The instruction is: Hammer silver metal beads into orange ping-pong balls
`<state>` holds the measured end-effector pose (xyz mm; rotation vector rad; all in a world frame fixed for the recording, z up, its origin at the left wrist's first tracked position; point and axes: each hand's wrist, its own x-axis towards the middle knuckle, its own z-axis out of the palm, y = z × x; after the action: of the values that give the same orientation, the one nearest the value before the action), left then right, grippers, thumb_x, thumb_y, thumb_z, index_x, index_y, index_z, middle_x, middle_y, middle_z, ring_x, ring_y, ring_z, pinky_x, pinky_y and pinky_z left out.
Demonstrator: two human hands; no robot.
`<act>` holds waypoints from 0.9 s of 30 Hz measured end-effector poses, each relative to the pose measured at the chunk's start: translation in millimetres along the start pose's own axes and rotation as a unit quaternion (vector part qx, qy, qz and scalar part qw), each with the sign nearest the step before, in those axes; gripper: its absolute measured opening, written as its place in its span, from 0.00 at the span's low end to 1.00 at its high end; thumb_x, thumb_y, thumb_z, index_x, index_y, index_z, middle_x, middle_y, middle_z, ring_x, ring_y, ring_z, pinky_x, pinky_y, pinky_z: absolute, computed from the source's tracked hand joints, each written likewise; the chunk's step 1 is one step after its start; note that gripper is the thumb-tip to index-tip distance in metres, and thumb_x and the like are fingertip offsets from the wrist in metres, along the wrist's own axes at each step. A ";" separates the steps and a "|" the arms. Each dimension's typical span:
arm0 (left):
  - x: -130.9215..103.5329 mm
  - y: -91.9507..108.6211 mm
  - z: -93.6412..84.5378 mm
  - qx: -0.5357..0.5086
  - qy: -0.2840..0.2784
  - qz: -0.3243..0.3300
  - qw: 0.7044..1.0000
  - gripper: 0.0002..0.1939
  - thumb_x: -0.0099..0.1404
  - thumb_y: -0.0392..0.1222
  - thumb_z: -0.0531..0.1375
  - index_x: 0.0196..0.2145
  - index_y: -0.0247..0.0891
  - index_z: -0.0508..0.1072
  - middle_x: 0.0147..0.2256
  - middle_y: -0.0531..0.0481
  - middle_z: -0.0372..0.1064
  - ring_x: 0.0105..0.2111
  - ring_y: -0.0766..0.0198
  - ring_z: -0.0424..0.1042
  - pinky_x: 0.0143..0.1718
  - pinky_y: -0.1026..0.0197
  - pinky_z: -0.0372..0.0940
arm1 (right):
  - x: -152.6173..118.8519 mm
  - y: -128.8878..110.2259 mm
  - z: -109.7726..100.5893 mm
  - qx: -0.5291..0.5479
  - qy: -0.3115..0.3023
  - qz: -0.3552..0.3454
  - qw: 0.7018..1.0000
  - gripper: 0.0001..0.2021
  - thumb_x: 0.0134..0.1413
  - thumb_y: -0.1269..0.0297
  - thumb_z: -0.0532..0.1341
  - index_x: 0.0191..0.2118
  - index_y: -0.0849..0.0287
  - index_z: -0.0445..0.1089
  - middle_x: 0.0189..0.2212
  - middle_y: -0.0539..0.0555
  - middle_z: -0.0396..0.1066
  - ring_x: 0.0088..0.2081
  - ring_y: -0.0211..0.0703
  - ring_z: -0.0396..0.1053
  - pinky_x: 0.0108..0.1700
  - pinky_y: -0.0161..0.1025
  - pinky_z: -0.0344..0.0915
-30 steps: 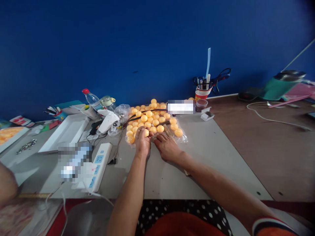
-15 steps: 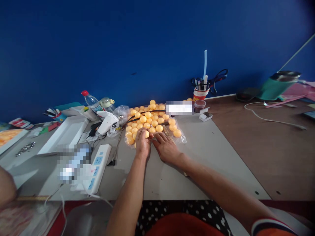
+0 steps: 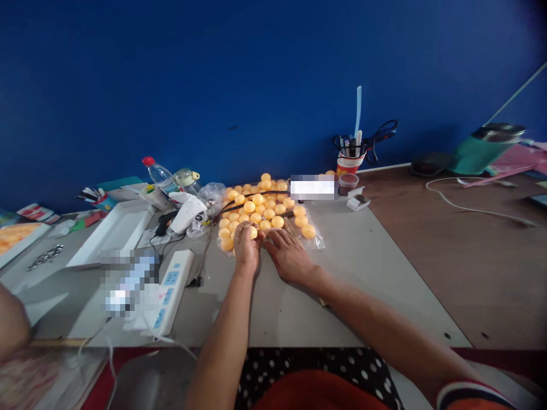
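Note:
My left hand (image 3: 247, 249) is closed around a small orange ball (image 3: 253, 233), which looks like a table tennis ball. Close by on the right, my right hand (image 3: 290, 255) has its fingers bent together, with the tips at the ball's side. Whatever is pinched there is too small or hidden to make out. A thin wooden strip (image 3: 294, 229) shows beyond the right hand, and part of it is hidden under that hand. Just past both hands, many more orange balls (image 3: 269, 214) lie in a clear plastic bag (image 3: 317, 240).
A white power strip (image 3: 173, 285) and a white tray (image 3: 111, 230) lie to the left, near a plastic bottle (image 3: 158, 173). Behind on the right stand a cup of pens (image 3: 349, 162) and a small round tub (image 3: 347, 183). Another person's arm (image 3: 12, 322) shows at the left edge.
The ball has turned or shifted slightly to the left in my left hand. Both hands stay close together in nearly the same place.

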<state>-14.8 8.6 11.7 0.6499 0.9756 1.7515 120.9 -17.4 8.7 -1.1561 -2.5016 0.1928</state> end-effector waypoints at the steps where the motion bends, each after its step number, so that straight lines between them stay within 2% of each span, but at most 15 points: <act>1: -0.4 -1.1 0.1 0.012 -0.001 0.007 1.000 0.12 0.56 0.47 0.65 0.33 0.39 0.67 0.31 0.55 0.69 0.23 0.71 0.67 0.28 0.64 0.64 | -0.1 0.1 0.2 0.001 0.000 0.001 1.000 0.21 0.64 0.71 0.54 0.61 0.57 0.65 0.61 0.62 0.58 0.65 0.54 0.49 0.67 0.53 0.50; 7: -2.3 -7.8 -4.1 0.120 -0.046 0.061 0.990 0.10 0.62 0.48 0.62 0.32 0.39 0.69 0.27 0.55 0.69 0.19 0.70 0.65 0.26 0.64 0.62 | -1.1 1.8 2.6 -0.001 0.007 0.003 1.000 0.20 0.63 0.70 0.55 0.60 0.60 0.67 0.63 0.65 0.56 0.66 0.56 0.49 0.66 0.56 0.52; 12: -6.2 -5.6 -5.0 0.215 -0.077 0.116 0.967 0.08 0.65 0.44 0.61 0.29 0.39 0.71 0.22 0.55 0.67 0.21 0.67 0.65 0.31 0.63 0.62 | -1.0 2.2 1.7 0.015 0.038 -0.015 0.999 0.19 0.63 0.71 0.54 0.58 0.59 0.69 0.62 0.63 0.58 0.66 0.55 0.48 0.66 0.55 0.52; 17: -8.0 -4.7 -4.9 0.212 -0.070 0.134 0.965 0.05 0.62 0.42 0.63 0.31 0.40 0.72 0.30 0.53 0.71 0.23 0.67 0.66 0.30 0.63 0.61 | -0.8 0.8 -0.9 0.029 0.043 -0.019 0.998 0.20 0.63 0.72 0.53 0.60 0.59 0.67 0.62 0.63 0.58 0.65 0.55 0.49 0.65 0.56 0.53; 22: -7.9 -3.4 -5.1 0.209 -0.043 0.146 0.966 0.05 0.63 0.42 0.62 0.32 0.40 0.72 0.25 0.54 0.69 0.23 0.66 0.66 0.31 0.63 0.62 | -0.5 1.1 -0.6 0.030 0.033 -0.025 0.999 0.20 0.63 0.73 0.54 0.59 0.59 0.67 0.62 0.62 0.58 0.65 0.54 0.49 0.65 0.54 0.53; 27: -6.6 0.6 -2.3 0.217 -0.001 0.189 0.958 0.07 0.66 0.44 0.58 0.30 0.41 0.68 0.20 0.55 0.66 0.24 0.64 0.67 0.34 0.62 0.63 | -0.2 1.8 2.0 0.018 0.016 -0.027 0.999 0.16 0.64 0.71 0.53 0.54 0.60 0.71 0.61 0.63 0.60 0.64 0.53 0.51 0.65 0.53 0.54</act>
<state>-14.5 1.6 11.1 1.1824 1.3188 1.8718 121.5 -16.3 6.3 -1.0669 -2.4878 0.2009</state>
